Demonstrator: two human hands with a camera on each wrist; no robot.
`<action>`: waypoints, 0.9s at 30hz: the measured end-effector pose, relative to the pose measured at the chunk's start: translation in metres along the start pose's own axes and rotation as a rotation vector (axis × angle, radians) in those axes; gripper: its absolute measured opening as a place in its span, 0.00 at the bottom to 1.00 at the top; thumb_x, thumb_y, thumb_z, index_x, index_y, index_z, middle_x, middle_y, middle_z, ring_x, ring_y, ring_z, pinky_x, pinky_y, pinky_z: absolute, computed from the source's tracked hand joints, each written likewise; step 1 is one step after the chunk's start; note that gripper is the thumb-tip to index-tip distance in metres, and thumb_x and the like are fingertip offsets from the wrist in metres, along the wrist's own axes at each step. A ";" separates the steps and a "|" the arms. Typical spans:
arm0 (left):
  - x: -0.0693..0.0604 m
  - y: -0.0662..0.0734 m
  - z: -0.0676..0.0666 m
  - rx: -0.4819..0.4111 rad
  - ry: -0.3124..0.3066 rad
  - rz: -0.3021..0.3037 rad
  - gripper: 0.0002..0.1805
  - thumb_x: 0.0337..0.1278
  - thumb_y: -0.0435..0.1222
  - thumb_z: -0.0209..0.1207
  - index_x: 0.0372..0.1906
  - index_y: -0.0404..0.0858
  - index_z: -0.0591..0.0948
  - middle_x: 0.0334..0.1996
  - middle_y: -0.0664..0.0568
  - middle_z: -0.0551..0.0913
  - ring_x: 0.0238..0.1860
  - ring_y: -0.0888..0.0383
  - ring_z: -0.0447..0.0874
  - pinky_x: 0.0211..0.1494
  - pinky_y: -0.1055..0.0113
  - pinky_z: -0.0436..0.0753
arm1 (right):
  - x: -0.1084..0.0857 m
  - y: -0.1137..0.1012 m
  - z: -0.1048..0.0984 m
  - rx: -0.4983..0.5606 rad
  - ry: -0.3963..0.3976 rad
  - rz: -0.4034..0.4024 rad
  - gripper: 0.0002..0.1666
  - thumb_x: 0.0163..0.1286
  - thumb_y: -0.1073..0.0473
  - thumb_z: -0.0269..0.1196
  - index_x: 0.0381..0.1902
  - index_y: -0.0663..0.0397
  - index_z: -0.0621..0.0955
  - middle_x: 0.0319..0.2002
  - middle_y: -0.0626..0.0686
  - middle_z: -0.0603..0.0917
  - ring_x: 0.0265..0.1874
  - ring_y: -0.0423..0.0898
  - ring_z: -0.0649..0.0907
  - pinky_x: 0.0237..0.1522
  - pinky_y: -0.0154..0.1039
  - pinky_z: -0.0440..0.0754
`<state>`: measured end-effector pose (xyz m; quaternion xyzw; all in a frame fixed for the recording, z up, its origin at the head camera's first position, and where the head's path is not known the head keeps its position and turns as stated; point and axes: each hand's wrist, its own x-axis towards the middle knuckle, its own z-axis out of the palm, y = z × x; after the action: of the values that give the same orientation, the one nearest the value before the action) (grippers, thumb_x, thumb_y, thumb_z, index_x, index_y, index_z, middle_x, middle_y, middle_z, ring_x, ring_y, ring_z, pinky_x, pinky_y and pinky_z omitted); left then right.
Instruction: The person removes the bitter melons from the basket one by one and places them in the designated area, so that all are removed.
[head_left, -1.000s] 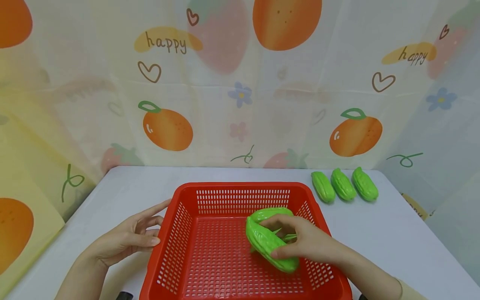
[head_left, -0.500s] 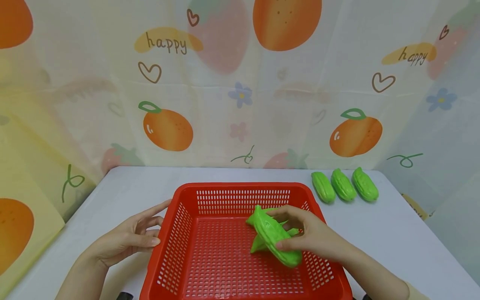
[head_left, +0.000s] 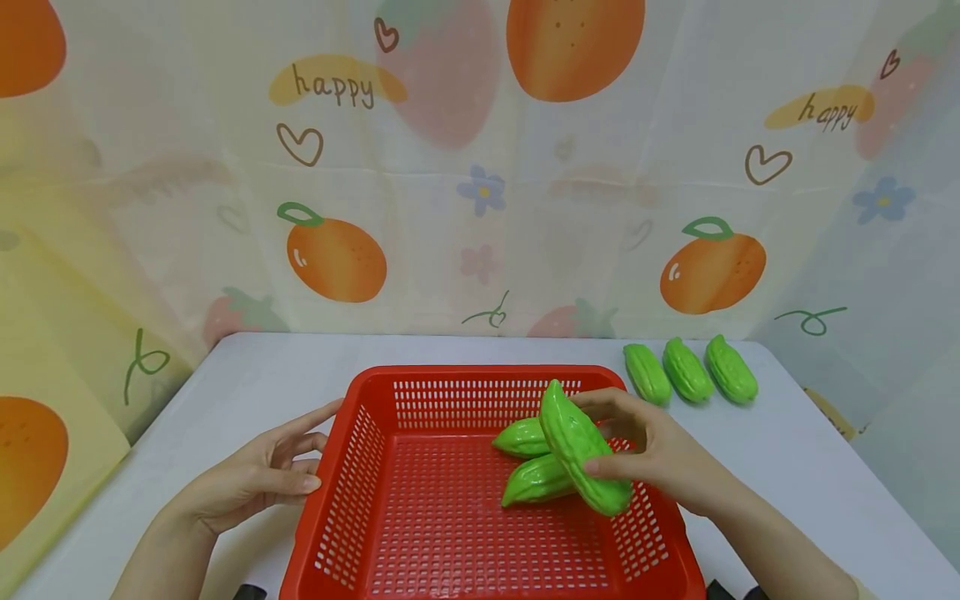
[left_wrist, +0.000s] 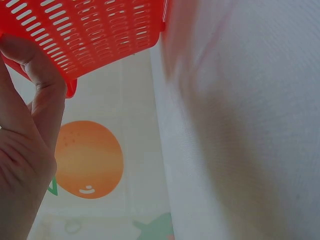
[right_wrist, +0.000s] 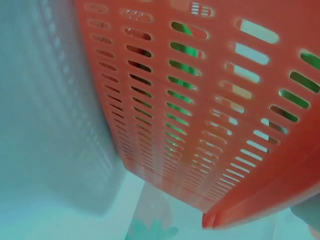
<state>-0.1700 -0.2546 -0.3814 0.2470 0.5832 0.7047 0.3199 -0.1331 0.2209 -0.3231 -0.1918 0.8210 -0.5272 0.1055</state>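
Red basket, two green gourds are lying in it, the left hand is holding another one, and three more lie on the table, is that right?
Not the hand: the head view shows the right hand holding that green gourd, while the left hand touches the left side of the red basket. The rest of what you said is right.

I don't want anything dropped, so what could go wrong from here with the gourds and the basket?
The held gourd could slip from the right hand and land on the rear gourd or the front gourd in the red basket. Its lower end shows against the basket's right wall in the head view, so it might catch there. A bump there could shift the basket, since the left hand is at the opposite side.
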 end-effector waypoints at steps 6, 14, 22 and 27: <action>0.000 -0.001 -0.001 -0.012 -0.013 0.010 0.43 0.66 0.21 0.47 0.80 0.50 0.48 0.51 0.55 0.76 0.45 0.62 0.86 0.49 0.66 0.86 | -0.006 0.000 -0.005 0.041 0.012 -0.033 0.32 0.64 0.61 0.67 0.65 0.47 0.72 0.57 0.44 0.80 0.48 0.46 0.81 0.44 0.39 0.83; 0.000 -0.001 -0.001 -0.012 -0.007 0.005 0.43 0.66 0.21 0.47 0.80 0.51 0.49 0.50 0.56 0.76 0.45 0.63 0.86 0.49 0.66 0.87 | -0.014 0.004 -0.017 0.041 0.052 -0.034 0.32 0.65 0.63 0.65 0.66 0.48 0.71 0.56 0.41 0.80 0.48 0.43 0.80 0.44 0.37 0.82; 0.000 0.000 0.000 -0.006 -0.001 0.001 0.43 0.66 0.22 0.48 0.80 0.51 0.49 0.50 0.56 0.77 0.45 0.62 0.86 0.49 0.65 0.87 | -0.016 0.012 -0.029 0.079 0.053 -0.044 0.32 0.67 0.66 0.62 0.68 0.50 0.69 0.56 0.42 0.79 0.50 0.41 0.82 0.46 0.35 0.83; 0.000 0.000 0.000 -0.006 0.000 -0.002 0.42 0.66 0.22 0.47 0.80 0.51 0.49 0.50 0.56 0.77 0.44 0.62 0.86 0.48 0.66 0.87 | -0.018 0.019 -0.038 0.075 0.064 0.003 0.32 0.68 0.65 0.61 0.68 0.47 0.68 0.55 0.41 0.78 0.52 0.39 0.80 0.47 0.35 0.82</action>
<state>-0.1700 -0.2548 -0.3814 0.2456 0.5812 0.7060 0.3215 -0.1350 0.2669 -0.3254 -0.1697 0.8040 -0.5633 0.0872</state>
